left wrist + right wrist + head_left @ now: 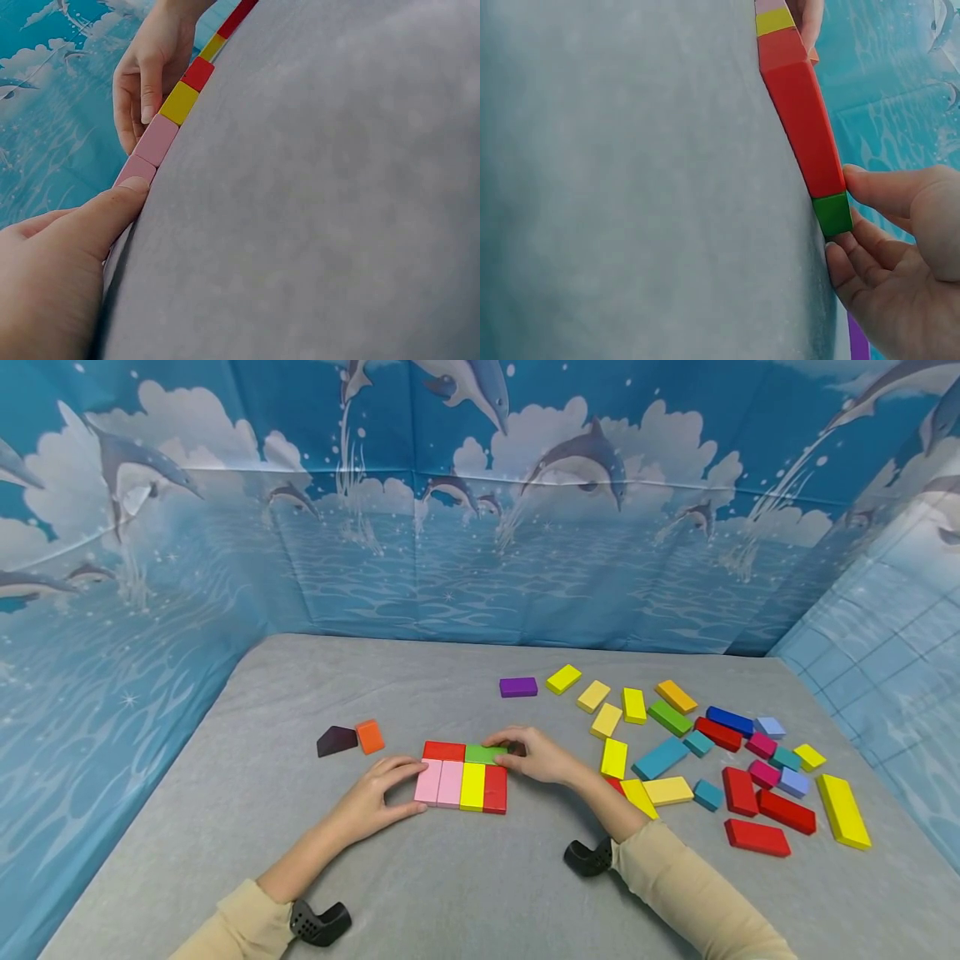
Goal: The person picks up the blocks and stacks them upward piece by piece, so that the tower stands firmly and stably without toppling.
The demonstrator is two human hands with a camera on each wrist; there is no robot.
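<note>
In the head view, a flat rectangle of blocks lies on the grey cloth. Its far row is a red block (444,751) and a green block (480,754); its near row has two pink blocks (427,783), a yellow block (472,787) and a red block (495,789). My left hand (367,802) holds the outer pink block at the left side, thumb on its near corner (139,171), index fingertip at its far corner. At the far right corner, my right hand (536,753) pinches the green block (832,214) between thumb and fingers.
To the left lie a dark pentagon-shaped block (337,741) and an orange block (370,737). A purple block (518,687) sits farther back. Many loose coloured blocks, among them a blue bar (660,758) and a long yellow bar (843,811), spread over the right side. A dolphin-printed curtain (450,585) encloses the table.
</note>
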